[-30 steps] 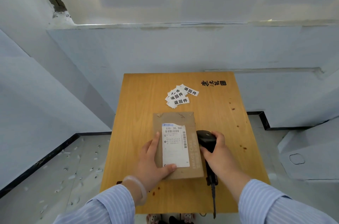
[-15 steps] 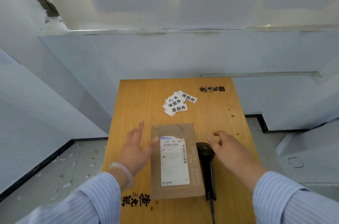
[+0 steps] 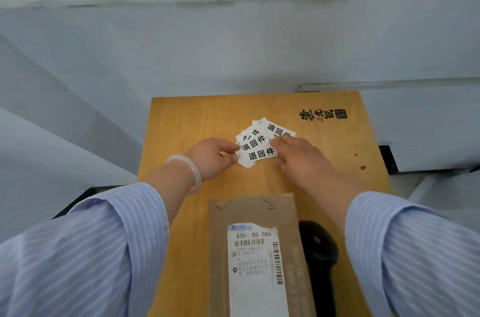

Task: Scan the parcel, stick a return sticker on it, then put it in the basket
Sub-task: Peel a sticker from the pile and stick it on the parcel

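Note:
A flat brown parcel with a white barcode label lies near the front of the wooden table. A black handheld scanner rests just right of it, untouched. Farther back sits a loose pile of white return stickers printed with black characters. My left hand pinches the pile's left edge between thumb and fingers. My right hand rests its fingertips on the pile's right side. No basket is in view.
The table is small, with pale walls close behind and to the left and floor dropping away on both sides. A black printed logo marks the far right of the tabletop. My striped sleeves cover the near corners.
Both hands have left the parcel and the scanner and reached forward to the sticker pile. The scanner now lies on the table beside the parcel. My head has moved closer.

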